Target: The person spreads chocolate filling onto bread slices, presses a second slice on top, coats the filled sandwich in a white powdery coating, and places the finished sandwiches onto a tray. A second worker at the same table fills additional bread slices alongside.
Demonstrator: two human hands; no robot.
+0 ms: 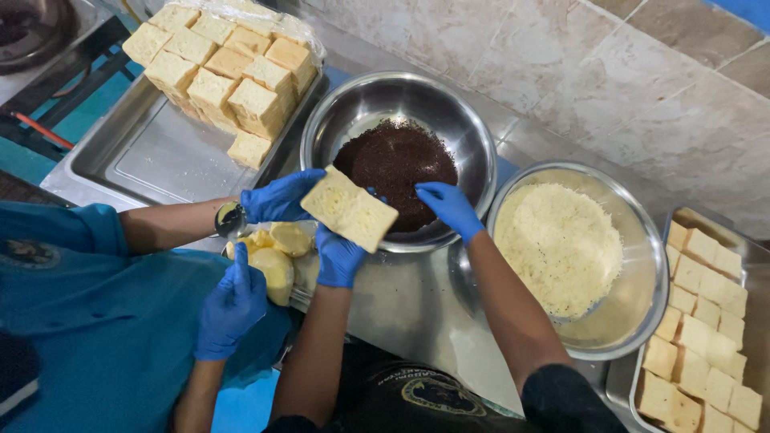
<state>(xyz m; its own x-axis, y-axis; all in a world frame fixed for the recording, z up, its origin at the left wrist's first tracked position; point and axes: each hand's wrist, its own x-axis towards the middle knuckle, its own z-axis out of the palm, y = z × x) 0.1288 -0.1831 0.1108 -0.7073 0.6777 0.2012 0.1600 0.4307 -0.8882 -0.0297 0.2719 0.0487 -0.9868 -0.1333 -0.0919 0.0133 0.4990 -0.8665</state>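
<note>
My left hand (338, 258), in a blue glove, holds a pale square bread slice (350, 208) from below, over the near rim of a steel bowl (321, 120). The bowl holds dark brown sprinkles (393, 160). My right hand (451, 208), also gloved, reaches into this bowl with its fingers bent down onto the sprinkles. Whether it has any pinched is hidden. A co-worker's gloved hand (277, 197) touches the left edge of the slice.
A second steel bowl (642, 321) of grated pale cheese (557, 240) stands at the right. A tray (750, 256) of bread squares lies at the far right. A tray (144, 152) with stacked bread (224, 64) is upper left. Yellow butter lumps (281, 256) sit by the co-worker's other hand (233, 305).
</note>
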